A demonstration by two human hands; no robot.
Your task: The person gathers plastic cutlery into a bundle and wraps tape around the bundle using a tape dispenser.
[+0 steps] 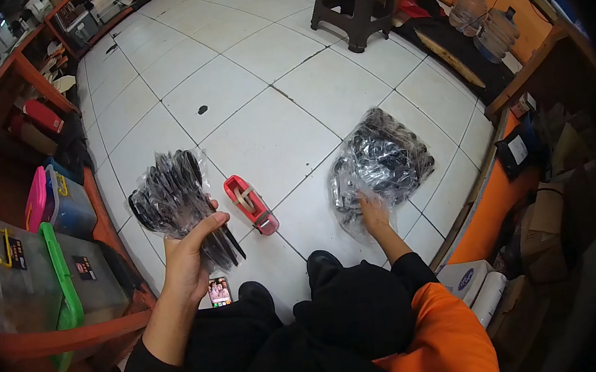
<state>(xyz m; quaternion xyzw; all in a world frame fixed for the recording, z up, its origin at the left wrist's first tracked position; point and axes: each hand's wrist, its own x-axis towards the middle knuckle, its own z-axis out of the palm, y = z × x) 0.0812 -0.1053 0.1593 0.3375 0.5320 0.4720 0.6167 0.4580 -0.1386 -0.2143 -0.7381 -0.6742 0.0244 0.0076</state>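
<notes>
Left hand (191,252) — fingers curled round bagged black items (168,195), right hand (373,212) at crinkled plastic bag (388,156) — finger grip unclear

the left hand (191,250) grips a clear bag (171,191) of black items; the right hand (375,214) touches another bag (387,156). a red tape dispenser (254,210) lies between.

Bag (170,198) in my left hand (191,250): thin clear plastic, crinkled, glossy; dark pieces (232,244) inside look like smooth plastic. Bag (388,152) at my right hand (375,214): crinkly film, very shiny. Tape dispenser (262,220): smooth hard plastic, some gloss. Floor (233,113): smooth tile, soft sheen. Stool (356,5): plastic, mostly matt. Jugs (469,12): clear shiny plastic. My sleeve (455,325): matt cloth.
</notes>
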